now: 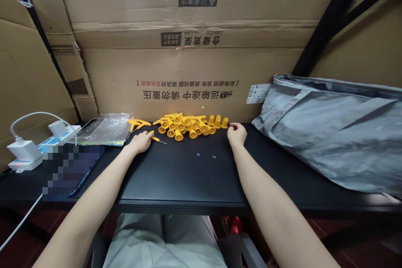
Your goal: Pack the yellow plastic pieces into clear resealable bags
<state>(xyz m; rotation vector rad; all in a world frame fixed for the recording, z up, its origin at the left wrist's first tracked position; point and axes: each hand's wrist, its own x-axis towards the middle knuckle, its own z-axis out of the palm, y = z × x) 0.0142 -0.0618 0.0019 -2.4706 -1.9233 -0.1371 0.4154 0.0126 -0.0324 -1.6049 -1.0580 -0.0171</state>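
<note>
On both sides of the heap of yellow bell-shaped pieces (pixel 180 127), two bare hands rest forward at the black tabletop (pixel 188 176).

From the head view, the left hand (pixel 143 141) lies just left of the heap, palm down, forearm slanting inward, its fingers curled closed on a yellow corkscrew (pixel 155 138); the hand covers part of its handle, while the thin metal spiral pokes out in front of the heap. Right of the heap, the right hand (pixel 238 134) is bent at the wrist, fingers folded, fingertips at the nearest of the upright yellow cups (pixel 225 123); whether they pinch it or only sit beside it, I cannot tell. Pieces deep in the heap are hidden by others. Far left of the heap, pixelation masks a flat item (pixel 73 171); far right, the frame cuts off a grey bag (pixel 329 134).
</note>
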